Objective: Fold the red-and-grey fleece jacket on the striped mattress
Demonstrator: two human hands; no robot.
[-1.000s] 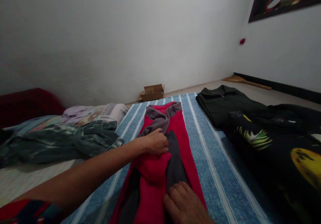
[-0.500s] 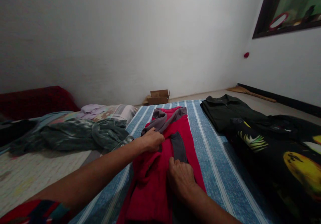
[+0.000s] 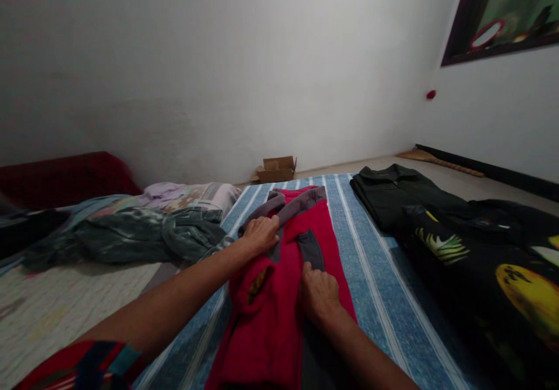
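Note:
A red jacket (image 3: 244,349) with grey panels and grey trim at its far, collar end lies lengthwise in front of me, drawn into a narrow strip. My left hand (image 3: 262,234) is closed on its cloth near the grey trim on the left. Closer to me, my right hand (image 3: 319,291) grips the jacket by the dark grey panel, fingers curled into the fabric. An opening like a sleeve end shows in the red cloth below my left hand. The fingertips of both hands are partly hidden by the cloth.
Beneath the jacket is a blue striped cloth (image 3: 371,262). Folded dark clothes (image 3: 393,189) and a black printed garment (image 3: 476,256) lie on the right. Crumpled grey-green clothing (image 3: 135,236) is at left. A cardboard box (image 3: 276,172) stands by the wall.
My left hand has shifted slightly left, spreading the grey trim and exposing the opening in the red cloth. My right hand has moved a little to the right, still gripping.

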